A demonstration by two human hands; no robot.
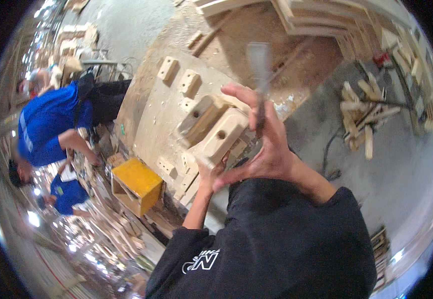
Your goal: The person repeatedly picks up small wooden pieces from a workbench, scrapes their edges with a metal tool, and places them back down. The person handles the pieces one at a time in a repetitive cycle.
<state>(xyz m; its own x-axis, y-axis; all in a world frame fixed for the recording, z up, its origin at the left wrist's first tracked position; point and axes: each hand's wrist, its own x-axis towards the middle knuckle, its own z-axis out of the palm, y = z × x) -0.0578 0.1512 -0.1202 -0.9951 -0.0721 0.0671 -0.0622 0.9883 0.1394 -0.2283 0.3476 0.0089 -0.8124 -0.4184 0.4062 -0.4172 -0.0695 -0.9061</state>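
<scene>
My left hand (pixel 211 172) grips the near end of a pale wooden block (pixel 222 135), which has rounded edges and a round hole in its top face; most of that hand's fingers are hidden under the block. In my right hand (pixel 272 144) is a chisel (pixel 259 65), its wide flat blade blurred and pointing away from me. The right thumb and index finger are spread around the block's right side, apart from each other. Just left of the held block, a similar holed block (pixel 196 118) rests on the wooden work board (pixel 149 117).
Small drilled wooden pieces (pixel 167 69) lie on the board among shavings. A yellow box (pixel 137 182) stands at its left. Two people in blue shirts (pixel 52 119) are at the left. Scrap wood (pixel 361 112) is heaped on the floor at right; stacked frames (pixel 321 20) stand at the back.
</scene>
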